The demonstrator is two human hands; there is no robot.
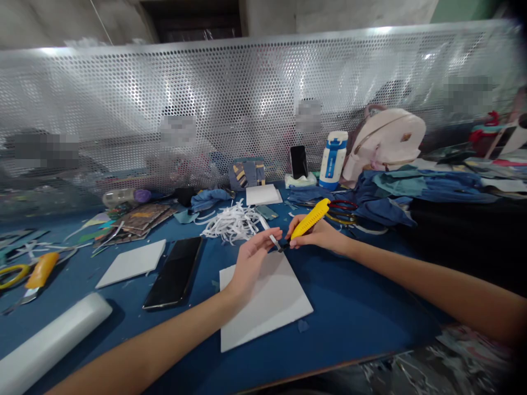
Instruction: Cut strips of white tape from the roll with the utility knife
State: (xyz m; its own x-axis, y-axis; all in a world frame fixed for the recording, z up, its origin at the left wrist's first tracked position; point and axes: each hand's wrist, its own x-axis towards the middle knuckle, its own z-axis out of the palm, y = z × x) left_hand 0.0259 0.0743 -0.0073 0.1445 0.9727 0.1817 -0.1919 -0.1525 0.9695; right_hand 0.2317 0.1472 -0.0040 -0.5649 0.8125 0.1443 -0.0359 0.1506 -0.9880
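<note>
My right hand [315,236] is closed around a yellow utility knife [310,220] with a ribbed handle. Its dark tip points down and left, close to the fingers of my left hand [251,258]. Between those fingers my left hand pinches a narrow white strip [275,242]. The two hands nearly meet above the far corner of a white board [272,312], which lies flat on the blue table [349,312]. My left wrist and forearm cover part of the board's left side. Just beyond my left hand sits a tangled pile of white strips [233,222].
Left of the board lie a black phone [175,274], a smaller white board [134,263] and an orange-handled cutter [43,270]. Scissors [343,211], denim cloth [379,200], a bottle [333,160] and a backpack [389,140] stand behind my right hand. A perforated metal screen [247,99] borders the back.
</note>
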